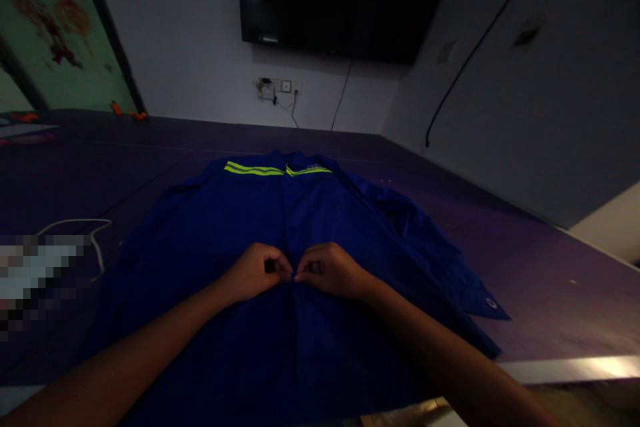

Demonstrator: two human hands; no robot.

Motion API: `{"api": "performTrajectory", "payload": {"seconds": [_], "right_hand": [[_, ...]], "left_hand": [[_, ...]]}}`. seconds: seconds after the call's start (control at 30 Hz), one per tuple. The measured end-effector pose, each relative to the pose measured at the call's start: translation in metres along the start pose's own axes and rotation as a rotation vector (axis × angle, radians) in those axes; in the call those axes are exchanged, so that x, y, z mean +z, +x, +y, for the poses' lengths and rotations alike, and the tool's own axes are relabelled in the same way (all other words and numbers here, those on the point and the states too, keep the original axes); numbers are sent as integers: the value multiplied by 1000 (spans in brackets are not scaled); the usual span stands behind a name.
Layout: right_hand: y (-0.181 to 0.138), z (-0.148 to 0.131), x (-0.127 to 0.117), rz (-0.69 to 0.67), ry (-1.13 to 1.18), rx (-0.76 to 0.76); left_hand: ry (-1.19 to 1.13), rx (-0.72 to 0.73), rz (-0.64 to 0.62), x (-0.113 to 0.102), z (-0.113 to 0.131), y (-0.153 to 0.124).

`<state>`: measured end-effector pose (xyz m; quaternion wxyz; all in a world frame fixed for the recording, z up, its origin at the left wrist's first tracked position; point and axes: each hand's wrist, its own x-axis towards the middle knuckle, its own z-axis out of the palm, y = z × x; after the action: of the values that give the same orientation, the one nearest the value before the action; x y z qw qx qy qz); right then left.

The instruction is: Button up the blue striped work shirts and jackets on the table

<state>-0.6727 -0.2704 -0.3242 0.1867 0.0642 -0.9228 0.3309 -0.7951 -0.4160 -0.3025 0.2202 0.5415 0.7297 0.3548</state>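
Observation:
A blue work jacket (240,213) lies spread out face up, with yellow-green reflective strips across its chest. Its collar points away from me and its hem hangs toward me. My left hand (260,270) pinches the front placket at the middle of the jacket, thumb against fingers. Just beside it, my right hand (330,268) pinches the other side of the same spot. The fingertips of both hands almost meet. Whatever small part of the placket sits between them is too dark to make out. One sleeve with a cuff button (491,303) stretches out to the right.
The purple surface (530,280) under the jacket has a pale front edge (575,368). A white cable (75,221) lies at the left beside a blurred-out item. On the back wall are a large dark TV screen (340,0) and sockets (286,86) with cords.

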Motion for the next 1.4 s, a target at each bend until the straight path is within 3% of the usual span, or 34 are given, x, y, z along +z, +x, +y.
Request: {"api": "performTrajectory", "payload": {"seconds": [0.6, 0.97, 1.4], "right_hand": [[-1, -2, 3, -52, -123, -21], [0, 1, 4, -109, -105, 6], [0, 0, 4, -127, -116, 9]], "left_hand": [[-51, 50, -102, 0, -1, 1], [428, 425, -53, -4, -3, -2], [575, 561, -74, -2, -3, -1]]}}
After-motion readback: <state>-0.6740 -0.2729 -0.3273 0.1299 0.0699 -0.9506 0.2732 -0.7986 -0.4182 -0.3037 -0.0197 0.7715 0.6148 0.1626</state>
